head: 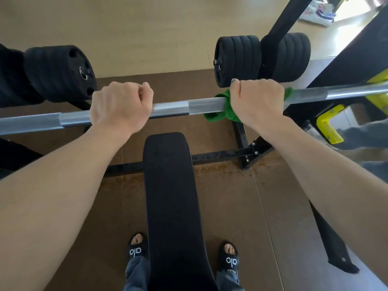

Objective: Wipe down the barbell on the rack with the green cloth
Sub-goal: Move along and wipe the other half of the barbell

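Both hands closed over the racked bar, the right one wiping through the cloth.

Nearest, the long black padded bench (174, 196) runs from 6 o'clock toward centre, keeping the person astride it. Above it, the bare left hand (120, 107) is clenched around the long knurled steel barbell (201, 106), likely to steady it; the right hand (255, 102), at 2 o'clock from centre, is wrapped around the crumpled green cloth (222, 111), pressing it onto the bar so a slide cleans all round. Open bar lies between the hands; toward 3 o'clock the yellow rack hook (329, 128) limits travel. Farther off, stacked black weight plates (236, 59) sit at 1 o'clock.
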`<action>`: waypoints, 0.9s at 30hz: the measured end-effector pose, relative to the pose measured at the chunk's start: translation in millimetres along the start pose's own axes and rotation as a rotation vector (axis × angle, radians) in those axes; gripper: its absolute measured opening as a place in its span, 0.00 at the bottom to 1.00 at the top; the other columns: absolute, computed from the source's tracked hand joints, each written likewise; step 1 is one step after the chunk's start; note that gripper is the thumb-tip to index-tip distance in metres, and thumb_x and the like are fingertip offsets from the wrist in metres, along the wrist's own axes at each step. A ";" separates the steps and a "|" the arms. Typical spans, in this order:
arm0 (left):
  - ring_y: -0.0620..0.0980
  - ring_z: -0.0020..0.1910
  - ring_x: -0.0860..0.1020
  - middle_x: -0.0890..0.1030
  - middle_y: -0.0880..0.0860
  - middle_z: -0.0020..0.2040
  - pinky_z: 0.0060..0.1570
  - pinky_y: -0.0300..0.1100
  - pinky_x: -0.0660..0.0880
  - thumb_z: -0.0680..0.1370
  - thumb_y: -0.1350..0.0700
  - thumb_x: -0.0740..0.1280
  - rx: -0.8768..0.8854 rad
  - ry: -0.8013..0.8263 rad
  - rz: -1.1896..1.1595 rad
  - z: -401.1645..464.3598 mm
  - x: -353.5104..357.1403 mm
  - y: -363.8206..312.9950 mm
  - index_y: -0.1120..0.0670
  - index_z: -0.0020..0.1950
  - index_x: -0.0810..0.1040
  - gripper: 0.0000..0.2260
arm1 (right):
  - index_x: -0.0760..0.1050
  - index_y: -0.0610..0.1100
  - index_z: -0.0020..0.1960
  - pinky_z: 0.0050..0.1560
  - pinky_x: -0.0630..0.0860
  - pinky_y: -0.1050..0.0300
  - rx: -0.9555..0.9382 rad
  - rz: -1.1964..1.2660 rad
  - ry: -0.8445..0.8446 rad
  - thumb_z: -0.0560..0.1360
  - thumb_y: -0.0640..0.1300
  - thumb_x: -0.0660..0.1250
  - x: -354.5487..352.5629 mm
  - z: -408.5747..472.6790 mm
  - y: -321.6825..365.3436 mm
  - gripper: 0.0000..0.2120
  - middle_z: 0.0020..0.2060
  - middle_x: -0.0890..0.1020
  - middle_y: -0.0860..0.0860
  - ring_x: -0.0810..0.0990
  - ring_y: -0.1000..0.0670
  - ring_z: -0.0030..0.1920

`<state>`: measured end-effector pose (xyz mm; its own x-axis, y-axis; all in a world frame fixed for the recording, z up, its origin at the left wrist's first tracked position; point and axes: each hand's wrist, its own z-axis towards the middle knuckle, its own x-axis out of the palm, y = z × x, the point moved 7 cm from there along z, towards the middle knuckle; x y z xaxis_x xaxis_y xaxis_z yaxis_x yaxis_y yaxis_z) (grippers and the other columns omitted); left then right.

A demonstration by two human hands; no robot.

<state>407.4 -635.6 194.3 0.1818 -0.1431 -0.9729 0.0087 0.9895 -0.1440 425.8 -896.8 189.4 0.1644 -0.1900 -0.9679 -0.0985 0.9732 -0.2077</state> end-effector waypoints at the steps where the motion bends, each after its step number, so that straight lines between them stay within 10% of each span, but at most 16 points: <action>1: 0.56 0.24 0.72 0.71 0.54 0.25 0.31 0.50 0.77 0.84 0.44 0.50 0.000 0.001 0.003 -0.1 -0.3 -0.8 0.53 0.28 0.71 0.27 | 0.65 0.44 0.34 0.37 0.65 0.51 -0.043 0.020 0.116 0.83 0.48 0.47 1.4 8.5 4.9 0.21 0.30 0.71 0.50 0.69 0.46 0.30; 6: 0.56 0.23 0.71 0.70 0.54 0.24 0.29 0.47 0.75 0.84 0.45 0.50 0.003 0.001 -0.005 -0.4 -1.7 -1.8 0.53 0.28 0.71 0.27 | 0.70 0.43 0.42 0.40 0.69 0.52 -0.094 0.274 0.843 0.79 0.42 0.52 9.3 28.1 36.9 0.11 0.42 0.75 0.44 0.72 0.45 0.36; 9: 0.56 0.23 0.71 0.70 0.53 0.24 0.32 0.48 0.76 0.84 0.45 0.51 -0.007 -0.008 -0.004 -0.3 -1.1 -1.3 0.52 0.28 0.70 0.27 | 0.68 0.41 0.43 0.39 0.68 0.52 -0.020 0.341 0.982 0.77 0.42 0.53 4.8 27.3 45.5 0.08 0.41 0.71 0.42 0.70 0.44 0.37; 12: 0.56 0.23 0.71 0.70 0.53 0.24 0.31 0.48 0.76 0.84 0.45 0.51 0.001 -0.022 -0.017 0.5 -2.3 -1.5 0.52 0.28 0.70 0.27 | 0.67 0.44 0.39 0.48 0.69 0.48 -0.052 0.286 0.710 0.78 0.43 0.51 2.7 29.8 54.7 0.11 0.42 0.74 0.45 0.72 0.43 0.40; 17: 0.56 0.23 0.71 0.71 0.53 0.24 0.29 0.46 0.74 0.84 0.45 0.52 0.003 -0.018 -0.034 -1.4 -2.6 -1.1 0.53 0.28 0.71 0.26 | 0.77 0.44 0.38 0.49 0.69 0.47 0.211 0.362 -0.360 0.84 0.46 0.52 -22.2 -28.9 64.4 0.21 0.33 0.78 0.50 0.72 0.45 0.37; 23: 0.56 0.24 0.72 0.71 0.53 0.25 0.31 0.48 0.75 0.84 0.45 0.52 -0.015 -0.011 -0.045 -1.6 -2.3 0.4 0.53 0.29 0.71 0.26 | 0.78 0.42 0.50 0.72 0.62 0.43 0.230 0.472 -0.485 0.84 0.45 0.55 -10.6 -52.8 95.4 0.14 0.47 0.80 0.48 0.76 0.42 0.56; 27: 0.56 0.23 0.71 0.71 0.53 0.24 0.30 0.47 0.74 0.84 0.46 0.52 0.000 -0.021 -0.053 -2.2 -2.5 -1.3 0.53 0.28 0.71 0.26 | 0.73 0.46 0.35 0.44 0.72 0.49 0.076 0.368 -0.481 0.83 0.45 0.55 -29.8 -26.3 88.0 0.19 0.30 0.77 0.50 0.75 0.44 0.34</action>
<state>404.8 -636.5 196.4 0.2021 -0.1951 -0.9597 0.0187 0.9805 -0.1954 386.4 -808.8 196.2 0.5592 0.2228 -0.7985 -0.1657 0.9738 0.1557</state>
